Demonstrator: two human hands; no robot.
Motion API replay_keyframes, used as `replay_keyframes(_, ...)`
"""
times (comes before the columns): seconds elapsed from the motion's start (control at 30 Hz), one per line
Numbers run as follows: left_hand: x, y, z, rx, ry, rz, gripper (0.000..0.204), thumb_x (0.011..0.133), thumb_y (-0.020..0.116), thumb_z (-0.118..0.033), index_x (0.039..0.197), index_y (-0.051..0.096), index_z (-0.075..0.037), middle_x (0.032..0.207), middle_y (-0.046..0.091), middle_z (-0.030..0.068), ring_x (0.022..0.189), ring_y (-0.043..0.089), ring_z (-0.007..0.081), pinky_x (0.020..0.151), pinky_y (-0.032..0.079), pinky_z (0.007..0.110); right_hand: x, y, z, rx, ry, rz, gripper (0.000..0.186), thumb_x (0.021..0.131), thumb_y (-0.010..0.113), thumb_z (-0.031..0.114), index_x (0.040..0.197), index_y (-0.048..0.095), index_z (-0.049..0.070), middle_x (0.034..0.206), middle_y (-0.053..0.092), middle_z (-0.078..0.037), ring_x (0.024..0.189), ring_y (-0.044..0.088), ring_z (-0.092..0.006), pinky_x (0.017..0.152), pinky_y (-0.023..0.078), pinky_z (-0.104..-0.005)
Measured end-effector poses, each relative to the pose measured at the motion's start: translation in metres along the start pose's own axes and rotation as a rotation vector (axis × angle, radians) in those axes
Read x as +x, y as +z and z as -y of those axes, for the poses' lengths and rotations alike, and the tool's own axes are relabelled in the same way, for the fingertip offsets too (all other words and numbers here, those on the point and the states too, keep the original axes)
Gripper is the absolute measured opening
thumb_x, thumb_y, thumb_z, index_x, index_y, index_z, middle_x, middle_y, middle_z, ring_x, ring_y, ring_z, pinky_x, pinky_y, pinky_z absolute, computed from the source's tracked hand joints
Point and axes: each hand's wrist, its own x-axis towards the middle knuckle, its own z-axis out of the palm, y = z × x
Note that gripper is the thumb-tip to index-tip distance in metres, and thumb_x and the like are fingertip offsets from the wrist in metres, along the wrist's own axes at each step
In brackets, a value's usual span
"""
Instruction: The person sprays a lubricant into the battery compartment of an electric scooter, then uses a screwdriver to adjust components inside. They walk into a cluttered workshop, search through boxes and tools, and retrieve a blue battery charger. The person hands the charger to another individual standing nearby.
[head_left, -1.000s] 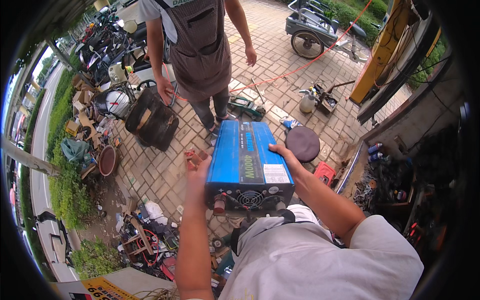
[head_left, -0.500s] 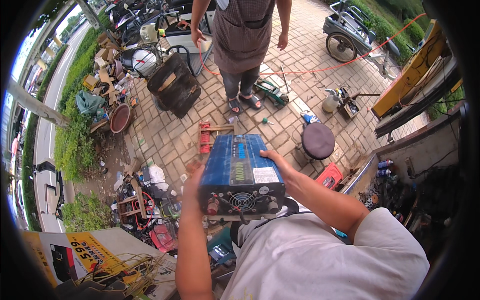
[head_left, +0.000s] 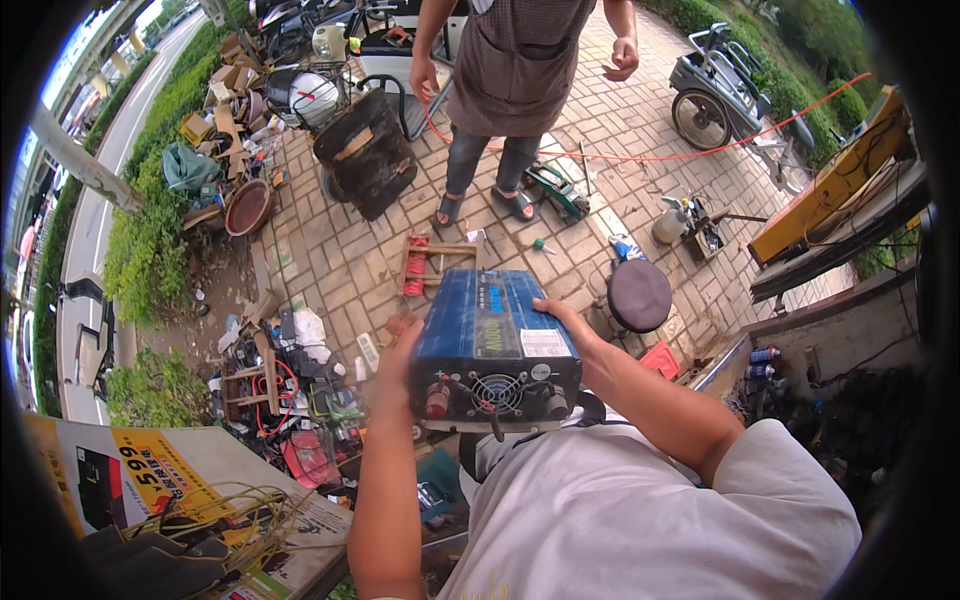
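Between my two hands I hold a blue power inverter (head_left: 460, 325) level in front of my waist. Its black end panel, with a round fan grille, a red terminal and a dark terminal, faces me. My left hand (head_left: 400, 350) grips the left side, its fingers partly hidden behind the case. On the other side my right hand (head_left: 572, 328) is closed round the edge, thumb on top. Past the inverter, a wooden frame wound with red cord (head_left: 416, 265) lies on the paving.
A person in a brown apron (head_left: 515, 70) stands opposite. To the right are a round dark stool (head_left: 640, 296), a sprayer bottle (head_left: 670, 225) and a cargo tricycle (head_left: 715, 90). Tools and scrap (head_left: 300, 400) litter the ground at left, near a sign board (head_left: 170, 460). An orange cable (head_left: 660, 158) crosses behind.
The whole view has shifted slightly, while the inverter stays in both my hands. Opposite me, the person has raised one forearm, on the right of the picture, and their feet stand wider apart.
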Motion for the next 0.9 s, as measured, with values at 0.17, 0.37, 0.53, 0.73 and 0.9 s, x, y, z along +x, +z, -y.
replay_keyframes(0.17, 0.008, 0.0, 0.005, -0.018, -0.015, 0.053, 0.038, 0.086, 0.067, -0.031, 0.113, 0.062, -0.006, 0.096, 0.065, 0.0038, 0.081, 0.063, 0.0157, 0.069, 0.049, 0.028, 0.006, -0.009, -0.001, 0.025, -0.021, -0.017, 0.045, 0.088, 0.055, 0.044, 0.11, 0.062, 0.005, 0.101, 0.069, -0.014, 0.085, 0.068, -0.0269, 0.083, 0.053, -0.0453)
replay_keyframes(0.37, 0.017, 0.004, 0.007, 0.055, -0.063, -0.006, 0.037, 0.086, 0.067, -0.032, 0.112, 0.064, -0.006, 0.096, 0.067, 0.0045, 0.08, 0.064, 0.0163, 0.068, 0.049, 0.029, 0.003, -0.017, 0.001, 0.036, -0.02, -0.021, 0.044, 0.088, 0.054, 0.043, 0.108, 0.062, 0.005, 0.099, 0.07, -0.014, 0.082, 0.069, -0.0254, 0.078, 0.055, -0.0432)
replay_keyframes(0.53, -0.003, 0.023, 0.001, 0.014, -0.068, 0.059, 0.033, 0.088, 0.065, -0.03, 0.112, 0.065, -0.007, 0.096, 0.068, 0.0051, 0.078, 0.065, 0.0172, 0.066, 0.05, 0.03, 0.003, -0.029, 0.002, 0.085, -0.029, 0.004, 0.043, 0.089, 0.054, 0.041, 0.109, 0.061, 0.004, 0.1, 0.069, -0.014, 0.083, 0.069, -0.0256, 0.079, 0.055, -0.0435)
replay_keyframes(0.73, 0.002, 0.02, 0.004, 0.006, -0.099, 0.094, 0.032, 0.089, 0.063, -0.029, 0.112, 0.065, -0.006, 0.097, 0.068, 0.0056, 0.081, 0.065, 0.0174, 0.069, 0.051, 0.029, -0.002, -0.028, 0.001, 0.108, -0.029, -0.003, 0.042, 0.09, 0.054, 0.039, 0.111, 0.06, 0.003, 0.102, 0.068, -0.015, 0.086, 0.069, -0.0263, 0.082, 0.055, -0.0446)
replay_keyframes(0.9, 0.006, 0.017, 0.007, 0.012, -0.059, 0.101, 0.034, 0.088, 0.064, -0.029, 0.112, 0.064, -0.005, 0.097, 0.068, 0.0059, 0.082, 0.065, 0.0178, 0.069, 0.051, 0.029, -0.005, -0.026, -0.001, 0.128, -0.017, -0.008, 0.043, 0.09, 0.054, 0.039, 0.113, 0.06, 0.003, 0.105, 0.068, -0.016, 0.089, 0.069, -0.0269, 0.085, 0.054, -0.0447)
